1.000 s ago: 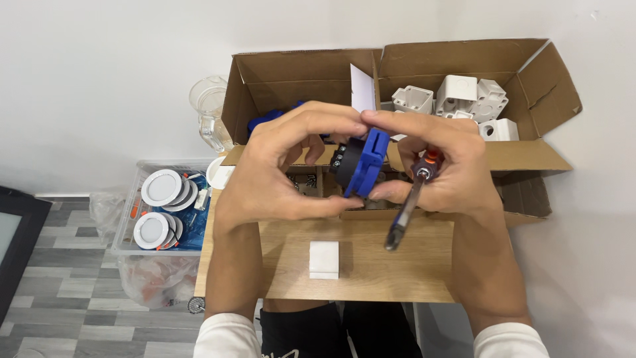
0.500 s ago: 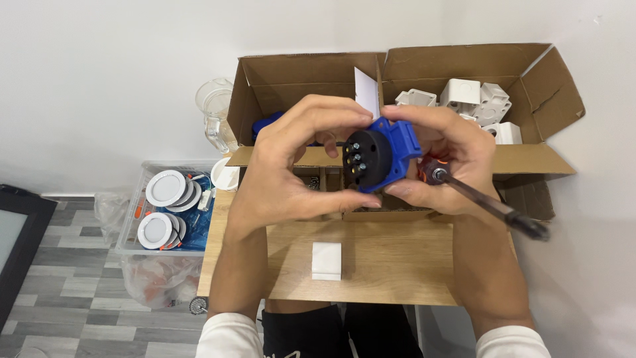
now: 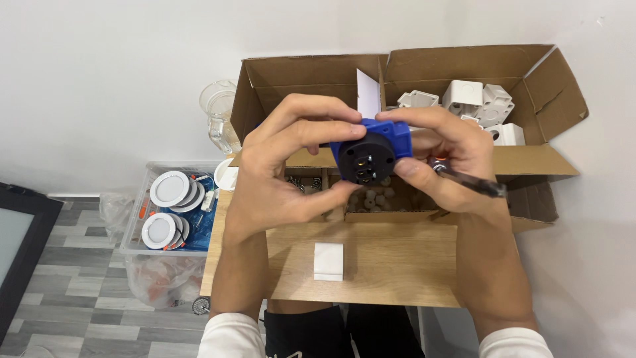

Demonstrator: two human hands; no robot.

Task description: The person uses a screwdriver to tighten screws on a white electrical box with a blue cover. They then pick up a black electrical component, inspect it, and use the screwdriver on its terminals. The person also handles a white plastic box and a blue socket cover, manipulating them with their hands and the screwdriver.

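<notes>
Both hands hold a blue electrical socket (image 3: 371, 149) with a round black face and metal pins turned toward me, above a small wooden table (image 3: 391, 265). My left hand (image 3: 285, 172) grips its left side, with fingers over the top and thumb beneath. My right hand (image 3: 444, 159) grips the right side and also pinches a screwdriver (image 3: 467, 182) with a clear handle, whose tip points right. A small white rectangular block (image 3: 329, 261) lies on the table below my hands.
An open cardboard box (image 3: 530, 86) at the back holds several white plastic junction boxes (image 3: 477, 106). A smaller tray (image 3: 381, 202) of small parts sits under my hands. Left of the table, a clear bin (image 3: 142, 232) holds round white lights (image 3: 171, 189). A glass jug (image 3: 218, 119) stands behind.
The socket has been rotated so that its black pin face now points at me. The screwdriver swung from pointing down to pointing right.
</notes>
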